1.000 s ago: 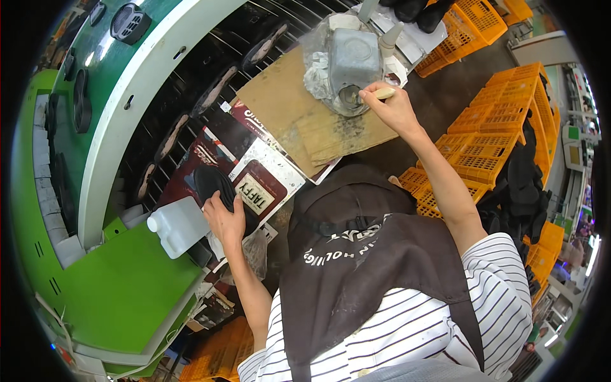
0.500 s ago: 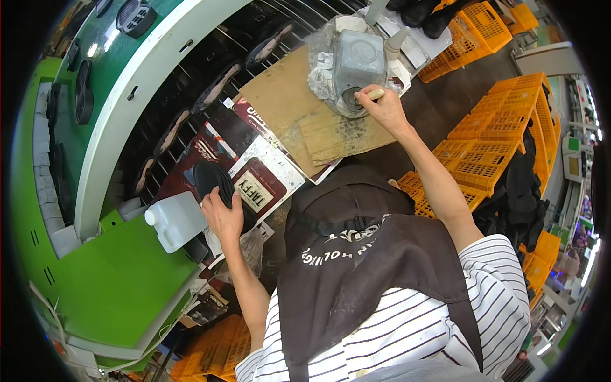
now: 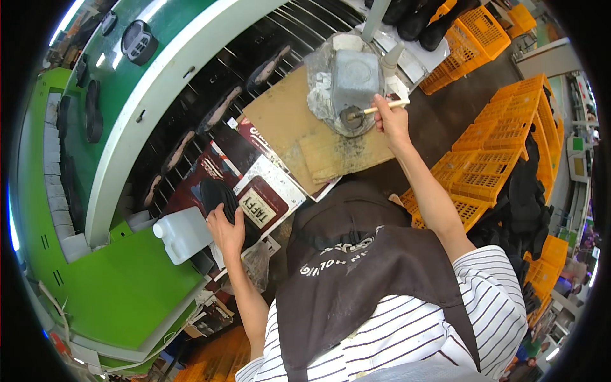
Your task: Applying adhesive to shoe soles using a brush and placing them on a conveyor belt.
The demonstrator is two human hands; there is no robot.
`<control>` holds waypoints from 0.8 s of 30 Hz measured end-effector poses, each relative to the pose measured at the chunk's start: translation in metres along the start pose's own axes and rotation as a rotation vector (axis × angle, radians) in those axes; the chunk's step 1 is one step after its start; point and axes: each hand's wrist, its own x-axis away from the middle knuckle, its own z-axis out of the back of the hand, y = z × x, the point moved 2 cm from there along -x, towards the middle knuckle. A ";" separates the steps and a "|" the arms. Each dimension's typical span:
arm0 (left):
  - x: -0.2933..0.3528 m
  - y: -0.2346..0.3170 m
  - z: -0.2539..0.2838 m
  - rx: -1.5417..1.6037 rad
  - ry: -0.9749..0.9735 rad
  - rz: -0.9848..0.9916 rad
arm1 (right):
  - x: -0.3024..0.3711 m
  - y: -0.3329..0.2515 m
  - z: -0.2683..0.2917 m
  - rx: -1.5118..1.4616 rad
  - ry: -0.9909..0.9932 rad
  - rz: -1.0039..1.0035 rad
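Note:
My right hand [image 3: 393,126] grips a brush by its pale handle [image 3: 398,104]. The brush's head end is at the dark round mouth of a grey, glue-smeared container [image 3: 356,75], which sits in crumpled clear plastic on a cardboard sheet [image 3: 280,105]. At the left, my left hand [image 3: 226,234] is closed round black shoe soles [image 3: 217,192], which look stacked; how many is hidden. Just left of that hand stands a translucent white jug [image 3: 184,234] with a white cap.
Dark soles [image 3: 223,105] lie on a black rack with metal bars, beyond the cardboard. A green conveyor [image 3: 172,13] with a pale curved rim carries more soles. Orange crates [image 3: 484,134] are stacked at the right, with black pieces in them. Printed boxes [image 3: 270,191] lie near my left hand.
The brush handle has swung to point right, and my right hand has shifted a little right and down from the container's mouth. My left hand keeps its hold on the soles.

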 end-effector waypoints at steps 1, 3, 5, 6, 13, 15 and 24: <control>-0.002 -0.002 0.003 0.019 -0.049 0.005 | -0.002 0.004 0.001 -0.046 0.022 -0.027; -0.006 -0.010 0.008 0.123 -0.100 0.026 | 0.000 0.007 0.004 -0.134 0.028 -0.078; -0.008 -0.009 0.017 0.227 -0.147 0.103 | 0.000 0.006 0.005 -0.209 0.023 -0.105; -0.005 -0.006 0.019 0.198 -0.142 0.149 | 0.002 0.007 0.006 -0.234 0.015 -0.112; 0.001 0.019 0.027 -0.038 -0.007 0.239 | 0.006 0.003 0.009 -0.277 -0.024 -0.052; 0.001 0.014 0.025 -0.092 -0.041 0.266 | 0.009 0.000 0.009 -0.255 -0.028 -0.026; -0.003 0.004 0.029 -0.057 -0.114 0.408 | 0.007 0.005 0.010 -0.249 -0.026 -0.010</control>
